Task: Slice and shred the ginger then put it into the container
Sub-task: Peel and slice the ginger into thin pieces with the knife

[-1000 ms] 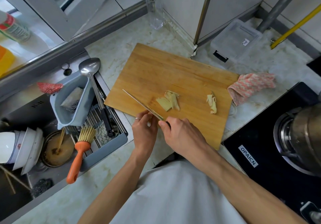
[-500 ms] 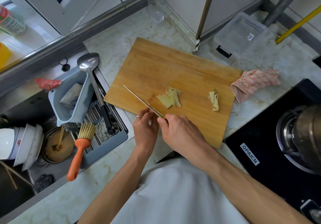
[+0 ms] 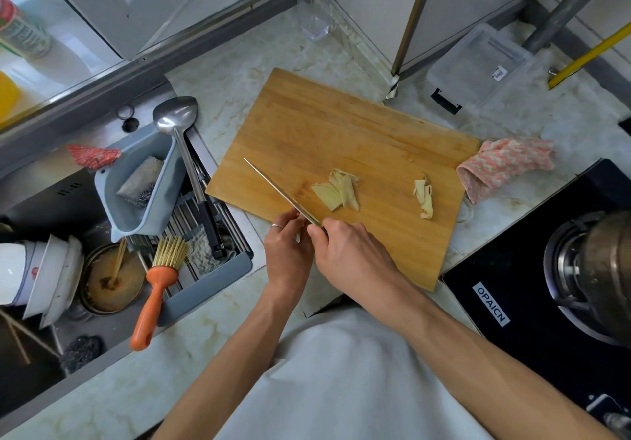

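Sink [image 3: 41, 200] clutter lies to the left of a wooden cutting board [image 3: 327, 132]: stacked white bowls [image 3: 41, 275], an orange-handled brush [image 3: 153, 292], a grey drainer tub [image 3: 136, 187] and a steel ladle [image 3: 176, 118] propped on a rack. The board sits on a pale marble surface [image 3: 222, 74], its long axis slanting from upper left to lower right.

At the board's near edge, the left hand [image 3: 288, 255], with a ring on one finger, has its fingers curled beside the base of a knife [image 3: 280, 192]; what they grip, if anything, cannot be told. The knife's thin blade points up and to the left over the board. The right hand [image 3: 351, 258], just right of the left one, grasps the knife's handle.

Ginger slices [image 3: 336, 190] lie in a small overlapping pile near the board's middle, just right of the blade, their long axes running roughly toward the person. A second, smaller ginger piece [image 3: 424, 199] rests further right on the board, lengthwise toward the person.

Beyond the board's far right corner stands a clear plastic container [image 3: 478, 64]. A pink patterned cloth [image 3: 505, 163] touches the board's right edge, and a black stove [image 3: 546, 286] lies right of it.
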Tool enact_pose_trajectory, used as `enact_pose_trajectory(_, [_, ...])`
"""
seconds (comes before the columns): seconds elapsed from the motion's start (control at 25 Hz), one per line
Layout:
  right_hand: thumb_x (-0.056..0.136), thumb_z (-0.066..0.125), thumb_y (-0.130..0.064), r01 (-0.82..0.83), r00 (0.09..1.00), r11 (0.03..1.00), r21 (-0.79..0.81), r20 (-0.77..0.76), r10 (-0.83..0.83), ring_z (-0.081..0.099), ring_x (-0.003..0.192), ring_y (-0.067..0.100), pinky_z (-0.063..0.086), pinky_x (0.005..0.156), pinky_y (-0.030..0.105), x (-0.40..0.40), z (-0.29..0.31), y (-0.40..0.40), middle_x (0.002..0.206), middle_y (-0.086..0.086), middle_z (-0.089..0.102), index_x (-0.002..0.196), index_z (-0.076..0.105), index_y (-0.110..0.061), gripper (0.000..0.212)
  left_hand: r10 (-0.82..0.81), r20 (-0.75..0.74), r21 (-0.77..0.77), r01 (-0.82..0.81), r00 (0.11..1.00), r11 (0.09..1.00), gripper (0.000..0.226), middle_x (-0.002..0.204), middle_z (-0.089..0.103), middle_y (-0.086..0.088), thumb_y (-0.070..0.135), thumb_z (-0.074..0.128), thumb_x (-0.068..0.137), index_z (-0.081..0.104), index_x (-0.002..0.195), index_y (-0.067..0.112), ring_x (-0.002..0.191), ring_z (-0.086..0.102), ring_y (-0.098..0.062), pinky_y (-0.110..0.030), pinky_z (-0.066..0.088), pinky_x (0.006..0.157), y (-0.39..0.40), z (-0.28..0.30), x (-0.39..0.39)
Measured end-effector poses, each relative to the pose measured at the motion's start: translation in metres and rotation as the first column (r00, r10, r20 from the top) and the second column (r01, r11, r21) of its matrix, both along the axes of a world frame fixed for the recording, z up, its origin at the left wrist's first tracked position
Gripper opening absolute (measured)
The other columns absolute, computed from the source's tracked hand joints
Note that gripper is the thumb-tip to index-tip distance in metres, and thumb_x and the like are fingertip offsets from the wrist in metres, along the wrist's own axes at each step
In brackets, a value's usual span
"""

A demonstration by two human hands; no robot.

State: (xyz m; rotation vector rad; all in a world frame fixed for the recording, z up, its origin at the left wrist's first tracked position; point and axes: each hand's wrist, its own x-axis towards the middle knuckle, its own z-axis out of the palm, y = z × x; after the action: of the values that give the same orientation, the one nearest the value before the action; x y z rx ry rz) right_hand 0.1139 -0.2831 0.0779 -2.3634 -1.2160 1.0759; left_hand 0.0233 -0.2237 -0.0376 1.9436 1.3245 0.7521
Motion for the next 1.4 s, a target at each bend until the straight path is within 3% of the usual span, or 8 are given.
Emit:
enact_pose_trajectory(0.16, [0.106,0.035,-0.045,0.000,1.000,1.000,-0.006,0.009,0.000,0.057,0.090,0.037,0.032,0.066,0.034,0.001,0.004,-0.004,0.098,0.014,0.064,0.088,0.044,-0.018,0.034,0.007,-0.001,-0.003,-0.007,1.000,1.000,0.014,0.089,0.068,-0.020,-0.003,0.056,0.071,0.070,0.069,-0.005,0.066,0.048,-0.010,0.006,0.027,0.062,0.002,-0.003,-0.002])
enact_pose_trajectory(0.44, [0.105,0.035,-0.047,0.044,0.999,0.999,-0.001,-0.022,-0.044,0.058,0.096,0.041,0.034,0.066,0.035,-0.003,-0.009,-0.004,0.099,0.016,0.064,0.086,0.042,-0.019,0.034,-0.003,0.004,-0.003,0.003,1.000,1.000,0.011,0.097,0.069,-0.024,-0.006,0.065,0.077,0.075,0.082,-0.006,0.077,0.068,-0.032,0.006,0.031,0.071,0.003,-0.010,-0.003])
enact_pose_trajectory(0.68, [0.106,0.033,-0.047,0.028,0.999,1.000,-0.010,0.026,-0.028,0.059,0.092,0.040,0.036,0.065,0.037,-0.009,-0.006,-0.013,0.095,0.015,0.063,0.089,0.041,-0.019,0.033,0.026,0.034,0.019,-0.026,0.999,0.999,0.017,0.090,0.070,-0.018,-0.001,0.056,0.074,0.072,0.072,-0.004,0.067,0.054,-0.015,0.005,0.030,0.065,0.002,-0.006,-0.001])
enact_pose_trajectory(0.88, [0.106,0.032,-0.047,0.043,0.999,0.999,0.000,0.005,-0.043,0.058,0.088,0.040,0.035,0.064,0.036,-0.007,-0.013,-0.013,0.079,0.007,0.050,0.088,0.040,-0.019,0.034,0.018,0.040,0.016,-0.019,0.999,1.000,0.015,0.095,0.071,-0.015,0.002,0.061,0.080,0.076,0.080,-0.002,0.074,0.061,-0.015,0.003,0.033,0.070,0.003,-0.014,-0.003])
enact_pose_trajectory(1.0, [0.106,0.032,-0.046,0.043,0.999,0.999,0.020,-0.004,-0.043,0.058,0.091,0.041,0.035,0.065,0.036,-0.008,-0.019,-0.008,0.087,0.013,0.058,0.090,0.040,-0.020,0.032,0.014,0.042,-0.015,-0.014,0.999,1.000,0.016,0.099,0.071,-0.016,0.004,0.061,0.080,0.077,0.083,-0.001,0.079,0.065,-0.020,-0.001,0.036,0.070,0.002,-0.015,-0.005])
enact_pose_trajectory(1.12, [0.106,0.032,-0.047,0.053,0.998,0.998,0.030,-0.026,-0.053,0.058,0.095,0.042,0.036,0.066,0.036,-0.007,-0.025,-0.005,0.095,0.019,0.062,0.090,0.040,-0.022,0.030,0.016,0.050,-0.033,-0.015,0.999,0.999,0.018,0.104,0.071,-0.017,0.006,0.061,0.082,0.078,0.088,0.000,0.085,0.063,-0.012,-0.008,0.040,0.071,0.001,-0.013,-0.004])
enact_pose_trajectory(1.24, [0.106,0.032,-0.047,0.037,0.999,0.998,0.045,-0.015,-0.036,0.056,0.086,0.041,0.034,0.064,0.036,-0.005,-0.026,-0.014,0.079,0.009,0.053,0.087,0.039,-0.019,0.034,0.029,0.032,-0.025,-0.028,0.999,0.999,0.015,0.100,0.072,-0.015,0.003,0.062,0.081,0.076,0.081,0.000,0.079,0.066,-0.024,-0.002,0.036,0.069,0.000,-0.012,-0.003])
enact_pose_trajectory(1.4, [0.106,0.030,-0.047,0.022,0.999,0.999,0.049,0.022,-0.023,0.044,0.070,0.033,0.031,0.060,0.036,-0.004,-0.032,-0.026,0.065,-0.002,0.040,0.082,0.037,-0.020,0.036,0.070,0.003,-0.008,-0.070,0.998,0.998,0.010,0.100,0.073,-0.014,-0.002,0.068,0.084,0.078,0.085,0.002,0.082,0.067,-0.022,0.003,0.034,0.073,0.001,-0.017,-0.002])
